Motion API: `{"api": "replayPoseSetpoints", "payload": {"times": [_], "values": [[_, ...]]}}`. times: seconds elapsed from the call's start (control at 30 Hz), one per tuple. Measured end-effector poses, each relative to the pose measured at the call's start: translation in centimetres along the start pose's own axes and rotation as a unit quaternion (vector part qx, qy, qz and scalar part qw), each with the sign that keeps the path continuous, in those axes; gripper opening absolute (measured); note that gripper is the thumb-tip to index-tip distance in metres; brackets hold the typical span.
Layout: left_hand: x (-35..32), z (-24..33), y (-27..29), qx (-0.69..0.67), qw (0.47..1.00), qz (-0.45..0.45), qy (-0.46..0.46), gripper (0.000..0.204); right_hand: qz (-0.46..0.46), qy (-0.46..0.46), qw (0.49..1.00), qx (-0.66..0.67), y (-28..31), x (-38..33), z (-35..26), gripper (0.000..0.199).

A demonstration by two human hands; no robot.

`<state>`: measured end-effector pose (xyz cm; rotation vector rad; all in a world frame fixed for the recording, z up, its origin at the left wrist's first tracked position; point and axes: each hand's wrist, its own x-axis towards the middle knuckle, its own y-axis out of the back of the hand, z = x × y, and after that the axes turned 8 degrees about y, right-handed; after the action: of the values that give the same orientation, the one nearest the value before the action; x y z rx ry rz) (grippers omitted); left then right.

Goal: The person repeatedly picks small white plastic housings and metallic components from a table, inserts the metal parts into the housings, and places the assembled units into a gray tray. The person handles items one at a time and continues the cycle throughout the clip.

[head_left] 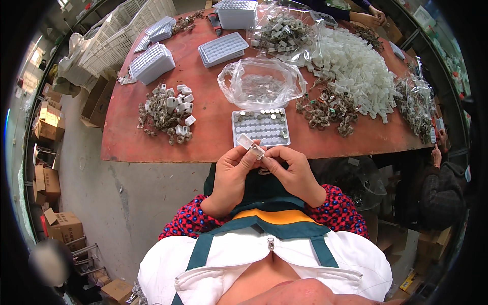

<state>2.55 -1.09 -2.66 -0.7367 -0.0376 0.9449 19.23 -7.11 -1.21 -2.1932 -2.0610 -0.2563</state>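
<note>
At the table's near edge, my left hand (230, 175) pinches a small white plastic case (245, 141) with its flap-like part swung out. My right hand (294, 172) has its thumb and fingers closed on the other end of the same case. What lies inside the case is too small to make out. A bit of coiled wire (264, 172) shows below my fingers. Just beyond my hands lies a pale tray (236, 128) of round pockets, with silver discs (262, 116) in the far rows and a few at its right side.
Behind the tray sits an open clear plastic bag (229, 84). Wired white cases (170, 109) are heaped at left, coiled wires (330, 109) and white plastic pieces (356, 71) at right. Stacked trays (152, 63) stand farther back. Co-workers' hands (373, 19) and a sleeve (439, 188) appear at right.
</note>
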Motion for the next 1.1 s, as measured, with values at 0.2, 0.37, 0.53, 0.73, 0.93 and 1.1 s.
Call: {"api": "replayPoseSetpoints", "payload": {"times": [0.2, 0.37, 0.53, 0.73, 0.93, 1.1], "values": [[0.2, -0.5, 0.0, -0.048, 0.999, 0.014, 0.0, 0.036, -0.001, -0.044, 0.999, -0.024, -0.7, 0.1, 0.8, 0.016], [0.3, -0.5, 0.0, -0.037, 0.999, 0.028, -0.018, 0.036, 0.012, 0.003, 0.991, -0.13, -0.8, 0.3, 0.6, 0.017], [0.1, -0.5, -0.2, 0.054, 0.994, 0.043, -0.088, 0.033, 0.045, 0.064, 0.971, -0.226, -1.1, 0.4, 0.5, 0.018], [0.1, -0.4, -0.1, 0.065, 0.993, 0.051, -0.088, 0.03, 0.055, 0.097, 0.968, -0.226, -1.2, 0.6, 0.9, 0.015], [0.3, -0.6, -0.4, 0.092, 0.987, 0.042, -0.128, 0.026, 0.065, 0.171, 0.932, -0.312, -0.9, 0.6, 0.6, 0.009], [0.3, -0.5, -0.3, 0.082, 0.989, 0.034, -0.119, 0.025, 0.075, 0.182, 0.929, -0.313, -1.0, 0.7, 0.7, 0.01]]}}
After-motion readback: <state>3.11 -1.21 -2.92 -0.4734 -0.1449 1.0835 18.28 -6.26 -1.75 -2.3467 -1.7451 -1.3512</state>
